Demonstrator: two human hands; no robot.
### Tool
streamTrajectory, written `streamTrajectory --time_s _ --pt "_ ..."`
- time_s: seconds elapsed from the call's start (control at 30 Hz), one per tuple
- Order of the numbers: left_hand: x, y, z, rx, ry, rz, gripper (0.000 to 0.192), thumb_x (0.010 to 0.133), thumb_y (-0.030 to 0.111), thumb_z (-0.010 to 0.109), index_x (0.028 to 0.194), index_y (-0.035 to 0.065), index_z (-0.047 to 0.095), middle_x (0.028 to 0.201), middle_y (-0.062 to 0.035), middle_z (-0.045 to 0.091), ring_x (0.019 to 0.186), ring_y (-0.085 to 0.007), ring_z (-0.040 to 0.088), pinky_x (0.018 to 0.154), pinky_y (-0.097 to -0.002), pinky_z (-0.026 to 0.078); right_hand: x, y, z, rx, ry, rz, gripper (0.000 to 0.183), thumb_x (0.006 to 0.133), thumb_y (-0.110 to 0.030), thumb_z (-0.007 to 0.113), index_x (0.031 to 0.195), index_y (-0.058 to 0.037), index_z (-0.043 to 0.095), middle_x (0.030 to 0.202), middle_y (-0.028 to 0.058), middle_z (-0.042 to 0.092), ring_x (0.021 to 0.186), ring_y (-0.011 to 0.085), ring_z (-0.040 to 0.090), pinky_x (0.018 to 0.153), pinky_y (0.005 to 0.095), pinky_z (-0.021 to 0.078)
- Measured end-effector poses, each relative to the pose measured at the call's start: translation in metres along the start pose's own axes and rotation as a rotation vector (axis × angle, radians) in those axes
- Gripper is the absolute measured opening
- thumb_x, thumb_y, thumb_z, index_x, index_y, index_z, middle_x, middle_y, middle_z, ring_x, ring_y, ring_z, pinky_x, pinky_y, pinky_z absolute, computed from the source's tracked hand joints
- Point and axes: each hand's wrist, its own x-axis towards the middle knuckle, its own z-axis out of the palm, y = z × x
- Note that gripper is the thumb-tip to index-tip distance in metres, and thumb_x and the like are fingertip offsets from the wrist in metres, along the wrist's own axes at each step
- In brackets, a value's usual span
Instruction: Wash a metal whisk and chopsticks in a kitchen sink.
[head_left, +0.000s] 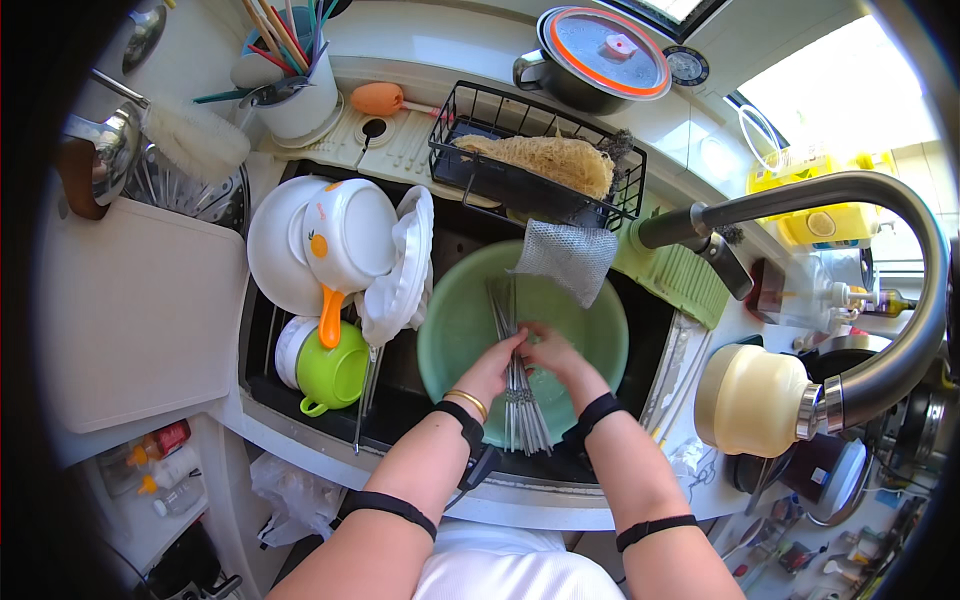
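Observation:
A bundle of thin metal skewers (525, 412) lies lengthwise over a green plastic basin (435, 337) set in the dark sink. My left hand (491, 367) is closed around the middle of the bundle, a gold bangle on its wrist. From the right, my right hand (553, 351) touches the same bundle, its fingers slightly blurred. Above the hands, a grey mesh cloth (568, 256) hangs over the basin's far rim. Part of the bundle is hidden behind my fingers.
Left of the basin stand a white pan with an orange handle (367, 232) and a green cup (334, 367). A black wire basket (517, 191) holding a loofah (547, 161) borders the far side. The faucet (825, 187) arches over the right.

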Motion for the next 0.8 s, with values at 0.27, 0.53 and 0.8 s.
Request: streamTrajectory --time_s 0.27,0.53,0.8 --pt "0.005 -0.006 0.009 -0.149 0.122 -0.014 0.019 0.091 0.023 0.044 0.085 0.0071 0.052 0.067 -0.0045 0.054 0.05 -0.016 0.05 0.055 -0.0335 0.051 0.014 0.043 -0.029 0.731 0.128 0.298 0.028 0.083 -0.022 0.05 0.095 0.0013 0.059 0.084 0.011 0.062 0.078 0.0205 0.059 0.07 0.0305 0.047" --pt "-0.048 0.006 0.036 -0.089 -0.053 0.028 0.022 0.094 0.025 0.037 0.094 0.008 0.05 0.085 -0.0067 0.058 0.081 -0.0212 0.058 0.066 -0.0452 0.047 -0.077 -0.07 -0.072 0.204 -0.181 0.141 0.027 0.087 -0.026 0.046 0.101 -0.0059 0.055 0.094 0.0064 0.06 0.086 0.0166 0.057 0.074 0.0305 0.0459" --pt "-0.081 -0.003 0.049 -0.149 -0.173 0.111 0.028 0.093 0.032 0.037 0.084 0.0118 0.055 0.113 -0.0115 0.056 0.115 -0.0258 0.044 0.088 -0.0524 0.036 -0.101 -0.067 -0.068 0.071 -0.118 -0.017 0.028 0.089 -0.027 0.045 0.106 -0.0063 0.053 0.098 0.0039 0.058 0.089 0.0146 0.055 0.077 0.0284 0.0415"
